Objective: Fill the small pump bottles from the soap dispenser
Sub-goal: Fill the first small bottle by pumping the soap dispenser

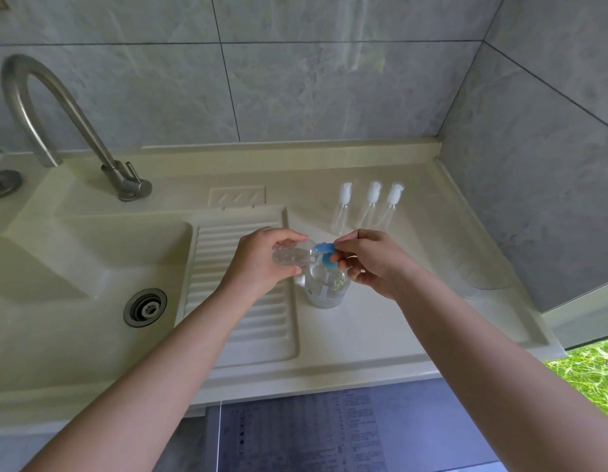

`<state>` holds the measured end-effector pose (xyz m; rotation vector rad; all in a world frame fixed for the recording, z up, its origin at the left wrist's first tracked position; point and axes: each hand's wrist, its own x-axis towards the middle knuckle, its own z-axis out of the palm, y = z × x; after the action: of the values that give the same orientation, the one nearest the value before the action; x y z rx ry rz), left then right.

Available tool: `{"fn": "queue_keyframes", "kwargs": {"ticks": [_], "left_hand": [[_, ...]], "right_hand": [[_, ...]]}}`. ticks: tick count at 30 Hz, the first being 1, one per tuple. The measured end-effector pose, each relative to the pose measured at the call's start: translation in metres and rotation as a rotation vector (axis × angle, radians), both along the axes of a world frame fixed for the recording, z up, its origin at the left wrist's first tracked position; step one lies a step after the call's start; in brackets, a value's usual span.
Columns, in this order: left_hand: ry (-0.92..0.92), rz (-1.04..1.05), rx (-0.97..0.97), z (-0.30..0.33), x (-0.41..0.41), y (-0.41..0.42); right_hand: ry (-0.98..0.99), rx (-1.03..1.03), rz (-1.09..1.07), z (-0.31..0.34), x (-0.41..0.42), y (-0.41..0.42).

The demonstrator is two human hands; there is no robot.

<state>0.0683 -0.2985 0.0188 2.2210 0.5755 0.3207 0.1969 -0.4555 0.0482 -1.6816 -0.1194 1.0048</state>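
My left hand (261,258) is curled round a small clear bottle (290,257), holding it tipped on its side with its open mouth pointing toward three o'clock, right up against the blue spout (324,248) of the soap dispenser (326,284). My right hand (370,260) sits on the dispenser's pump head, fingertips pinching the blue nozzle while the rest of the fingers curl down over the top. The dispenser itself stands on the cream counter (380,321), just at three o'clock of the ribbed draining board (241,294).

By my reckoning I am in the middle of filling this one. The bottle in my left hand looks clear with some sparkle inside, but I cannot tell how much soap has gone in. Its pump cap is not to be seen.

At twelve o'clock from my hands, well back toward the tiled wall, three more small pump bottles (369,207) stand in a row with their white tops on. They look transparent, so I judge them empty, though the glare makes that uncertain. If so, most of the job is left: finish this fill, cap it, then do those three.

The sink basin (91,260) with its drain lies at nine o'clock, the curved tap (57,120) at about ten.
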Motion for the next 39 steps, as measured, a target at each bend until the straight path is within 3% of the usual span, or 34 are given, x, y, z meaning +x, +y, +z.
{"fn": "queue_keyframes", "kwargs": {"ticks": [39], "left_hand": [[0.021, 0.002, -0.034, 0.001, -0.002, 0.002]], "right_hand": [[-0.081, -0.073, 0.051, 0.009, 0.003, 0.001]]}}
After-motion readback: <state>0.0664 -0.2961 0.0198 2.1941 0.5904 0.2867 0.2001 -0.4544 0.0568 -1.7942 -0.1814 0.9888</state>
